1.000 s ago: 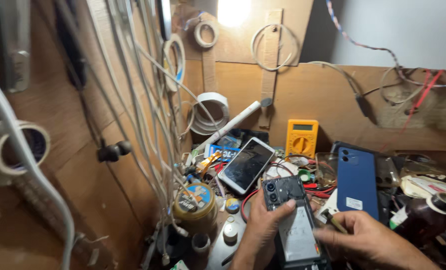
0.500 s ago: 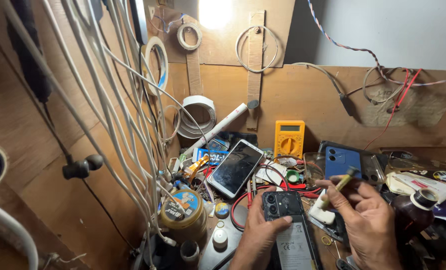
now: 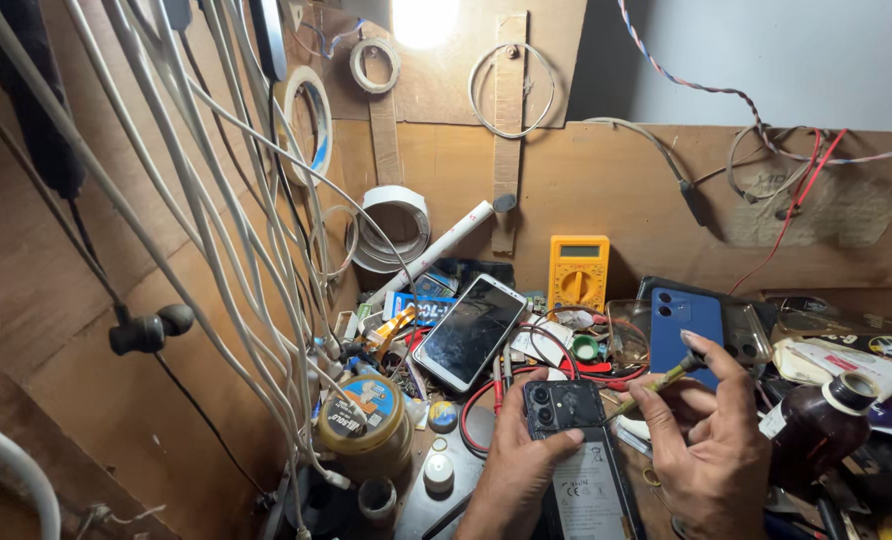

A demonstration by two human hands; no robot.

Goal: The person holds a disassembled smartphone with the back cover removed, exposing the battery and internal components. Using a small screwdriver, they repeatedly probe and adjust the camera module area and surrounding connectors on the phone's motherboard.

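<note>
Two hands at work: left hand (image 3: 514,470) clasps opened phone (image 3: 574,460) by its edge, thin, rigid, likely fragile inside; right hand (image 3: 708,440) pinches brush (image 3: 656,385).

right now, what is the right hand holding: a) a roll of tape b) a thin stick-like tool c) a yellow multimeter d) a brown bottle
b: the right hand pinches a thin stick-like tool above the opened phone, while the yellow multimeter and brown bottle sit untouched on the bench.
</note>
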